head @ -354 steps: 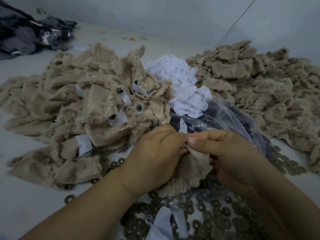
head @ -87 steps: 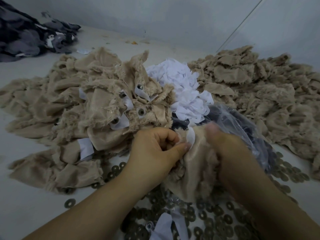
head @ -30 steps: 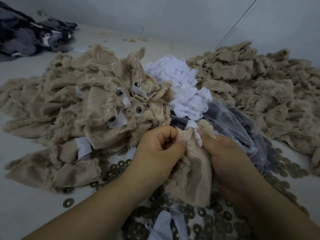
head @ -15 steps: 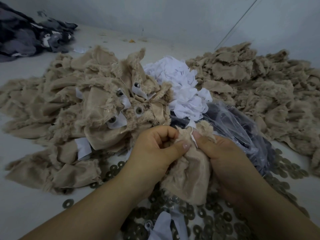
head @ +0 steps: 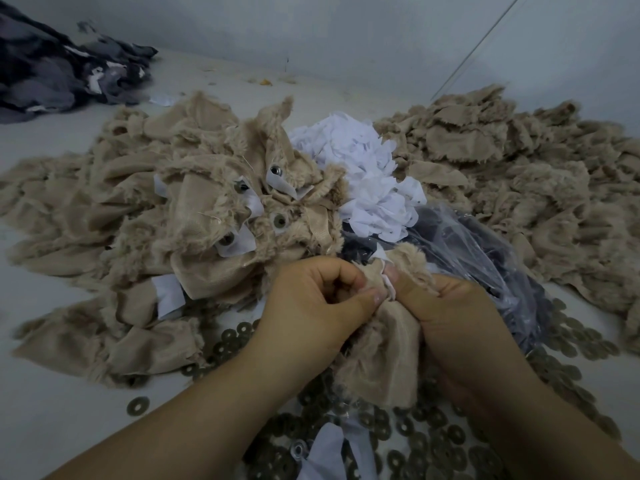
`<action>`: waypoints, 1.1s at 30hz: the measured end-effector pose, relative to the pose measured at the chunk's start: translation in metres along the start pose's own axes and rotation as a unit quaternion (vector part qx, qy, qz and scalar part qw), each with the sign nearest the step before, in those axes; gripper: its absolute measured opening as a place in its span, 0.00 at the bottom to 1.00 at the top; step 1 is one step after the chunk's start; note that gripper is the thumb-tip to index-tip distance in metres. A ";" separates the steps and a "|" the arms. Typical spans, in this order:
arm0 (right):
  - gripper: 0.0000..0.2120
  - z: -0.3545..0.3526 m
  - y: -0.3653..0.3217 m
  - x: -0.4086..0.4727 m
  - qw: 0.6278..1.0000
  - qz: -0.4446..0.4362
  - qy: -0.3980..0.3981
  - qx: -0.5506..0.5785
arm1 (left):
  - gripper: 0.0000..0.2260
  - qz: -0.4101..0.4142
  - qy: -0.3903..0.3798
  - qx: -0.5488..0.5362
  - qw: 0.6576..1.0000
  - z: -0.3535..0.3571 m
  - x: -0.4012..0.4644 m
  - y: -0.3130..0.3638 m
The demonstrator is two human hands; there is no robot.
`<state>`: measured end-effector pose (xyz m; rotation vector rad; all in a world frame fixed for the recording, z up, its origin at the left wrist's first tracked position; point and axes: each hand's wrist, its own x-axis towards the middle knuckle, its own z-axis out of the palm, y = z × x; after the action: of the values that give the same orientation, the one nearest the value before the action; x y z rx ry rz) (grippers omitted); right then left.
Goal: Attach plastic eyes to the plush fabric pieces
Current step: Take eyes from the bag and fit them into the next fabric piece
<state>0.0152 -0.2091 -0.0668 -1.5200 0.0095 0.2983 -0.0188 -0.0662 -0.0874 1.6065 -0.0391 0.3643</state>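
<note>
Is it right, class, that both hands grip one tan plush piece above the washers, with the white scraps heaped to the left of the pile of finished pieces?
Not quite. In the head view the white scraps lie to the right of the finished pieces, not the left. The rest holds: the left hand and right hand both grip one plush piece above the washers.

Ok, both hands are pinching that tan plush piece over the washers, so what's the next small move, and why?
Probably press the thumbs together to seat the fastening. The left hand and right hand both pinch the plush piece at its top, where a white backing scrap shows. Whether the eye is already locked is hidden, so check before dropping it on the finished pile.
</note>
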 end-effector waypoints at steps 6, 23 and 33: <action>0.17 0.000 0.001 -0.004 0.982 -0.126 0.055 -0.127 | 0.08 0.020 0.017 0.042 0.999 0.002 -0.001 0.002; 0.18 -0.004 0.011 0.006 0.997 -0.047 -0.042 -0.038 | 0.11 0.051 0.052 0.036 0.997 0.002 -0.001 0.005; 0.12 -0.005 0.009 0.003 0.992 -0.095 -0.016 -0.081 | 0.04 0.204 0.092 0.221 0.949 0.003 -0.004 0.006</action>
<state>0.0173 -0.2131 -0.0764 -1.6629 -0.1870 0.1736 -0.0236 -0.0703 -0.0832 2.0007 -0.1583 0.8948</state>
